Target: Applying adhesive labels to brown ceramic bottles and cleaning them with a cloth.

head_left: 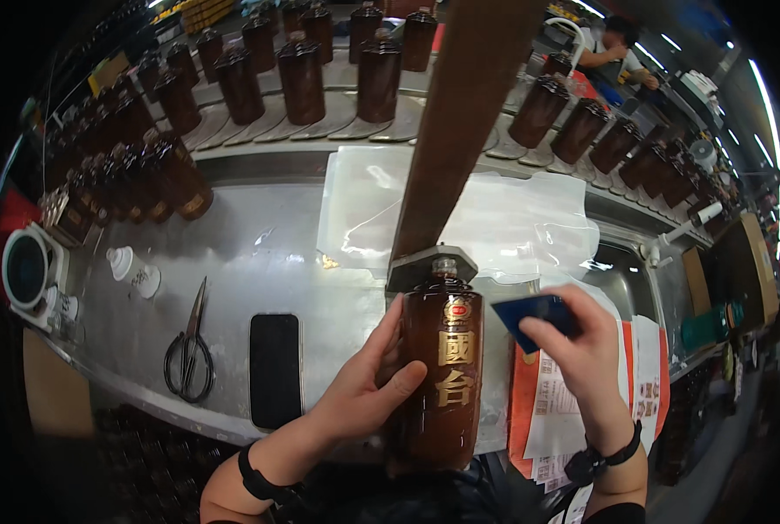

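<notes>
A brown glass bottle (438, 437) with gold lettering and a small red-and-gold emblem stands upright in front of me, its clear neck at the top. My left hand (368, 389) is wrapped against its left side, the thumb across the front. To the right of the bottle, my right hand (582, 345) pinches a flat dark blue scraper (530, 316), apart from the glass. Behind the bottle a dark angled plate (407, 269) sits at the foot of a brown post (460, 113). Orange and white label sheets (556, 419) lie under my right forearm.
Scissors (192, 349), a black phone (276, 371) and a white squeeze bottle (134, 272) lie on the metal bench (241, 253). Several brown bottles (305, 83) stand on a curved conveyor (346, 129) behind. A sink (617, 275) is at right; a co-worker (613, 61) sits beyond.
</notes>
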### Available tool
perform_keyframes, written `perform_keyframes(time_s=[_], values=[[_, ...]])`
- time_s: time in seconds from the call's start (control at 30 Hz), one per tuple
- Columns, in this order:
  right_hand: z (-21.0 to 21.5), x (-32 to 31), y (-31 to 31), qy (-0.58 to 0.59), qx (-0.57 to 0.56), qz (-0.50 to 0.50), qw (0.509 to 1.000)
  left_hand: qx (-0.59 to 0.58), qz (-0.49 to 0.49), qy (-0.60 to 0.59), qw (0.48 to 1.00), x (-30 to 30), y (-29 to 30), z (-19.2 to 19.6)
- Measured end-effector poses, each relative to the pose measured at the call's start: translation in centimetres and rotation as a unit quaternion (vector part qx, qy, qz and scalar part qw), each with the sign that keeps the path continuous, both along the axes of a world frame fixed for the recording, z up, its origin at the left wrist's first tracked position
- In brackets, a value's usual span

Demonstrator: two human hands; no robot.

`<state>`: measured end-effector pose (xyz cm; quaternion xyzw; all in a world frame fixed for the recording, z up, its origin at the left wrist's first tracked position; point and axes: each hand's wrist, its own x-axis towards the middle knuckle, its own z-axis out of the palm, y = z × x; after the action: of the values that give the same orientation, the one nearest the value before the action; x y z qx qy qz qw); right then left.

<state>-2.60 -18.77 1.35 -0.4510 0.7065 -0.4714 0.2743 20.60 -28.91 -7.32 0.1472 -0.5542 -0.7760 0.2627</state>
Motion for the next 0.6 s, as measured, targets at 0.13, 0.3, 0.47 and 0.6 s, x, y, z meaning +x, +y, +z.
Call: perform_keyframes(time_s=[0.13,0.3,0.47,0.6], values=[[0.1,1.4,1.7,-0.037,0.002,0.019,0.999,0.037,-0.012,0.008,0.999,0.2,0.4,0.0],[-0.8,1.5,3.0,-0.113,-0.019,-0.02,0.993,-0.04,0.004,-0.04,0.998,-0.3,0.8,1.2],[-0.8,2.0,3.5,-0.159,0.0,-0.038,0.987,-0.066,0.023,-0.075,0.995,-0.2,0.6,1.5],[-1.9,2.5,3.1,-0.292,0.022,-0.05,0.955,-0.059,0.02,-0.067,0.996,-0.2,0.6,1.1]])
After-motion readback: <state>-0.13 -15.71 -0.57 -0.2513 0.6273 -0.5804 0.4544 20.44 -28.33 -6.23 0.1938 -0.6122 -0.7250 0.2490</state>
